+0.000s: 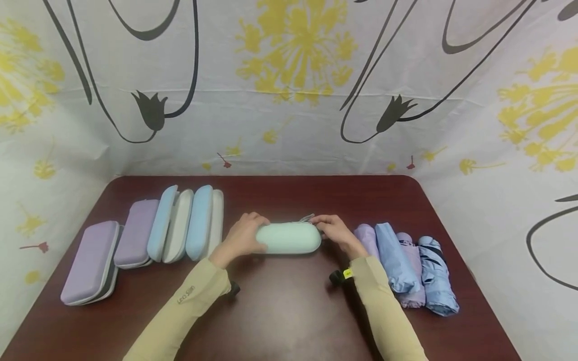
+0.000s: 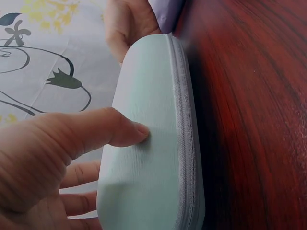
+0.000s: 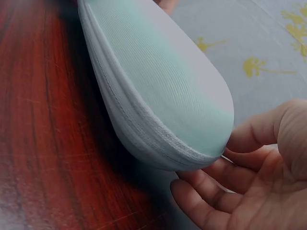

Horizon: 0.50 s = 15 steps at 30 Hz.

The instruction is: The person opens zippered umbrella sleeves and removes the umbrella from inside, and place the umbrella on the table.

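Observation:
A mint-green zip case (image 1: 289,238) lies lengthwise across the middle of the table, its rounded ends pointing left and right. My left hand (image 1: 244,234) grips the left end; in the left wrist view the thumb (image 2: 127,132) presses the face above the zipper (image 2: 184,139) and the other fingers go behind. At the opposite end is my right hand (image 1: 335,231), its thumb and curled fingers holding the rounded tip (image 3: 211,143). A small strap loop (image 1: 307,218) sticks up from the far edge beside the right fingertips. The zipper line on the near side looks closed.
On the left stand two purple cases (image 1: 90,263) (image 1: 137,233) and two blue cases (image 1: 161,223) (image 1: 199,223) with pale inner halves showing. Several folded umbrellas in purple and blue (image 1: 397,258) lie at the right, close to my right forearm. A patterned cloth (image 1: 289,140) hangs behind the table.

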{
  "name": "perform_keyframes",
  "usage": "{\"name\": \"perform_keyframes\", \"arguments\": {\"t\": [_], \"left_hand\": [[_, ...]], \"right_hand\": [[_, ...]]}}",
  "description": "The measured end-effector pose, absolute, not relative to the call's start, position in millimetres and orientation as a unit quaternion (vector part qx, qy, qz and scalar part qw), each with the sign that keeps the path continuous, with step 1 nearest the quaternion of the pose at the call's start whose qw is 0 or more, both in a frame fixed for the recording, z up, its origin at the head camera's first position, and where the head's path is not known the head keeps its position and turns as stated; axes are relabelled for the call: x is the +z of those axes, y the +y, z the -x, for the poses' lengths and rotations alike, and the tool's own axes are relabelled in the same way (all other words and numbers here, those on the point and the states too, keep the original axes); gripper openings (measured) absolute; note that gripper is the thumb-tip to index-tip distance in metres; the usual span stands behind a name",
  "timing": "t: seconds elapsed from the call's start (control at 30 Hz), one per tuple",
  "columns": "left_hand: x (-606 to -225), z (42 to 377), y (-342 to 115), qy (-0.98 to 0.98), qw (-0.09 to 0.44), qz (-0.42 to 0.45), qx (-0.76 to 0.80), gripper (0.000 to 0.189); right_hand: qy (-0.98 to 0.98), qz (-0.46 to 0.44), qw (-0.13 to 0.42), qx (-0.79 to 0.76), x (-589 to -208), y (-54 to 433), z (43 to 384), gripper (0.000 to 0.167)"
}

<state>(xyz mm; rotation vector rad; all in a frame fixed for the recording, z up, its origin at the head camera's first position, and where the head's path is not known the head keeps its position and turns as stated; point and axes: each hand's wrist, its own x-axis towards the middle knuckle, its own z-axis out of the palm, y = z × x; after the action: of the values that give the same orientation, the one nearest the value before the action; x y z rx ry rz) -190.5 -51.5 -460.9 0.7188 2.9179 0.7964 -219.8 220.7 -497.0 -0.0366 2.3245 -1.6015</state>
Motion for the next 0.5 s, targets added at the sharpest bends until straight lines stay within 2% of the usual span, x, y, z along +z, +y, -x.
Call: {"name": "perform_keyframes", "arguments": {"t": [0.2, 0.5], "left_hand": [[-462.9, 191.1, -52.9, 0.938, 0.019, -0.234, 0.256, 0.058], [-463.0, 189.8, -54.1, 0.936, 0.011, -0.234, 0.262, 0.057]], "right_hand": [[0.805, 0.033, 0.164, -0.57, -496.3, 219.6, 223.5, 0.027], [0.83, 0.001, 0.186, -0.526, -493.7, 214.1, 231.3, 0.024]]}}
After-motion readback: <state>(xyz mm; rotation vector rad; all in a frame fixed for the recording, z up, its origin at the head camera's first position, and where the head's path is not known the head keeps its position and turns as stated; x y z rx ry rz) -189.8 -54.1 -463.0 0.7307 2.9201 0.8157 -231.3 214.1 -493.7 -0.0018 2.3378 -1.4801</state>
